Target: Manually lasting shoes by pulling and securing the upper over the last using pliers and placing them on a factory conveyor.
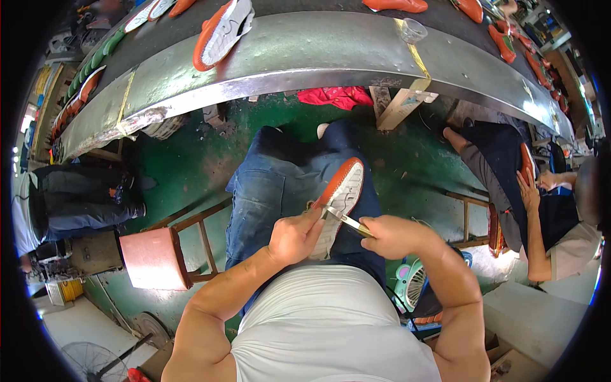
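Sole up, a shoe [349, 188] with an orange-red rim and a whitish sole lies across my lap. My left hand [294, 238] is closed on the shoe's left edge, thumb and fingers pinching near its middle. My right hand [393, 237] is wrapped round a metal pincer-like tool [347, 221] with a yellowish handle. The tool's head lies against the sole, close to my left fingertips. Its exact jaws are too small to make out. The heel end of the shoe is partly hidden behind my left hand.
Ahead runs a metal-edged conveyor bench [305, 48] bearing another orange shoe [219, 38] and a clear cup [414, 30]. A red stool [153, 258] stands left. A co-worker [541, 197] sits right with a shoe; another person [83, 197] is left. A small fan [410, 283] is beside me.
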### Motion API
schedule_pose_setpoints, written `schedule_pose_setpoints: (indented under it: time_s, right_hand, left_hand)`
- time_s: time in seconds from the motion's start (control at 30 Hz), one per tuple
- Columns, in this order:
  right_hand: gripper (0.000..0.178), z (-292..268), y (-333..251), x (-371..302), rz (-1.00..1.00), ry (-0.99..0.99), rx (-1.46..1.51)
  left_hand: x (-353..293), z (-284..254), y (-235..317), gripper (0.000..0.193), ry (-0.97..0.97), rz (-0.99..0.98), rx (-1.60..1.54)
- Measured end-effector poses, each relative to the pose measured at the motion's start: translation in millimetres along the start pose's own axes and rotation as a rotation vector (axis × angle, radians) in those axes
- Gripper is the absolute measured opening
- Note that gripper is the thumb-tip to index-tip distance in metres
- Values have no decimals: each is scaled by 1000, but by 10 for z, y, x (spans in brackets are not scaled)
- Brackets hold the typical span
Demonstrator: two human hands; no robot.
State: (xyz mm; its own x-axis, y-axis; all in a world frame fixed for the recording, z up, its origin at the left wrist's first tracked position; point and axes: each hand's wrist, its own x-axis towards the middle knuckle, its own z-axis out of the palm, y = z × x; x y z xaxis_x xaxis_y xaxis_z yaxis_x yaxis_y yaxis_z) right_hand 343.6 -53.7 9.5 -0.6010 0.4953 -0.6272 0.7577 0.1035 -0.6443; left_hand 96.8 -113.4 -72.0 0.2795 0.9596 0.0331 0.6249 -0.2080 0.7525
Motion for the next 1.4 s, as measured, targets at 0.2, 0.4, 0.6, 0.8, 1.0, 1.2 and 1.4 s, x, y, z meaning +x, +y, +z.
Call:
schedule_pose_setpoints:
  time_s: [0.2, 0.4, 0.6, 0.8, 1.0, 1.2, 1.4]
  right_hand:
    - [28, 154, 101, 170, -28, 59, -239]
    - [25, 927, 267, 324, 72, 371, 254]
    - [30, 592, 334, 232, -58, 419, -65]
    - [22, 367, 290, 310, 105, 192, 317]
    - [22, 1035, 557, 519, 72, 315, 916]
    - [28, 507, 678, 210, 172, -50, 1208]
    - [43, 421, 479, 361, -9, 509, 508]
  left_hand:
    - [-48, 600, -539, 62, -71, -517, -1317]
    - [78, 508, -636, 77, -223, -415, -1235]
    - [101, 747, -791, 71, -77, -370, -789]
    - [129, 536, -434, 70, -68, -317, -466]
    - [279, 319, -255, 71, -124, -60, -60]
    - [338, 202, -177, 62, -238, -157, -1]
    - [346, 251, -143, 56, -291, -127, 19]
